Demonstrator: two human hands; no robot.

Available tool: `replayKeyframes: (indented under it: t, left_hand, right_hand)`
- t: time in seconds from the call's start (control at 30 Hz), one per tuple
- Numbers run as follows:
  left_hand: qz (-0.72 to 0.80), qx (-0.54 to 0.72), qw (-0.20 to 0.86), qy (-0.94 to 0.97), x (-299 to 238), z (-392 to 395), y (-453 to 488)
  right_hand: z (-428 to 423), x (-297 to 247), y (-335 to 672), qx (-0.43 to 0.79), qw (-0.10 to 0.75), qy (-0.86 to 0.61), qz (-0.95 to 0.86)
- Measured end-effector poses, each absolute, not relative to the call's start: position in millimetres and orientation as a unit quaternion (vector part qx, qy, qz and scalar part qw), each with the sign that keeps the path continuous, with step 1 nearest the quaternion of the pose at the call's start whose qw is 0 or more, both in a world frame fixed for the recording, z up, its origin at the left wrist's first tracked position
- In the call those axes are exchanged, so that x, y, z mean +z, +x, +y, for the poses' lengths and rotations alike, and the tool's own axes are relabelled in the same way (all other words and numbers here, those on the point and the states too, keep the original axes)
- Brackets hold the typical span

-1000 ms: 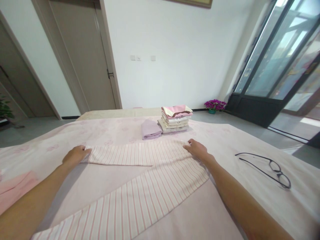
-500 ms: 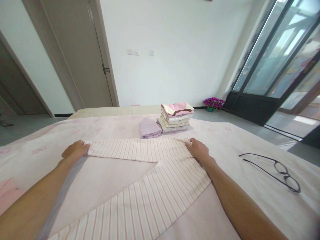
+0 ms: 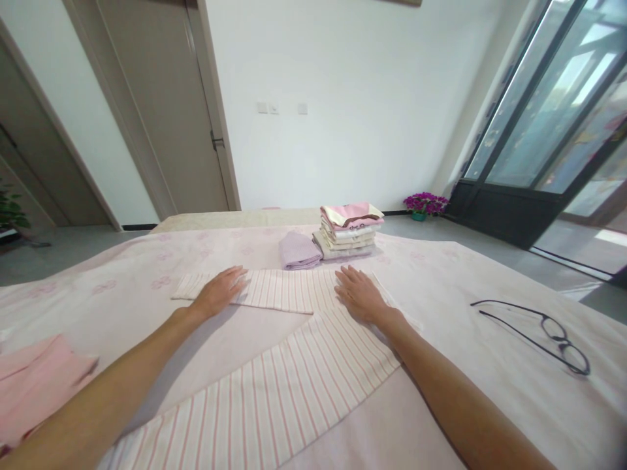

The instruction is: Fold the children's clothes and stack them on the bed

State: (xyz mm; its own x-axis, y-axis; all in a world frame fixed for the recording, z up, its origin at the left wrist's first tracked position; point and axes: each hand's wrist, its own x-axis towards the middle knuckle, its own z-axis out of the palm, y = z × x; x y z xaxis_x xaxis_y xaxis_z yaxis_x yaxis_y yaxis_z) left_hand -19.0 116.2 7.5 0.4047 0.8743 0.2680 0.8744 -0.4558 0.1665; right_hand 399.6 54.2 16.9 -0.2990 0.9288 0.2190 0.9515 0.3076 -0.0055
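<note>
Resting our hands over the striped garment (image 3: 294,385), spread on the near side of the folded stack (image 3: 349,238).
Our right hand (image 3: 360,294) lies just nearer than the stack, our left hand (image 3: 221,290) nearer and to its left; they are apart, palms down, fingers extended, clamped on nothing, probably so the fabric stays flat without bunching. We cannot tell how hard they press. The lilac cloth (image 3: 300,251) sits beside the stack's left, perhaps to leave working room; the eyeglasses (image 3: 563,341) lie well to its right, likely out of our way.
</note>
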Motion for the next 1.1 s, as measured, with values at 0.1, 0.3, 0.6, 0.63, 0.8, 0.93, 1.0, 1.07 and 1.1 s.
replayKeyframes:
  t: [0.1,0.3,0.6,0.63,0.8,0.93,1.0,1.07,1.1]
  left_hand:
    - [-0.509,-0.111,-0.012,-0.854,-5,115,4]
    - [-0.552,-0.038,-0.008,-0.833,-14,103,10]
    - [-0.596,-0.044,-0.005,-0.802,-16,97,-3]
    - [-0.607,-0.045,-0.003,-0.793,-16,99,-10]
    - [-0.675,-0.048,0.021,-0.736,-17,106,-60]
    - [-0.724,-0.056,0.019,-0.688,-20,107,-96]
    - [-0.733,-0.056,0.008,-0.678,-21,106,-107]
    - [-0.733,-0.053,0.001,-0.678,-19,104,-112]
    - [-0.733,-0.052,-0.002,-0.679,-18,102,-113]
  right_hand:
    - [55,7,402,-0.026,0.054,-0.565,-0.823]
    - [46,6,410,-0.005,0.043,-0.541,-0.84]
    - [47,3,421,-0.03,0.055,-0.585,-0.808]
    - [48,1,425,-0.039,0.055,-0.598,-0.799]
    - [54,-7,435,-0.06,0.052,-0.632,-0.771]
    - [55,-11,435,-0.07,0.052,-0.632,-0.77]
    - [56,-13,435,-0.078,0.053,-0.634,-0.767]
    - [57,-14,434,-0.087,0.056,-0.634,-0.766]
    - [57,-14,434,-0.091,0.058,-0.634,-0.765]
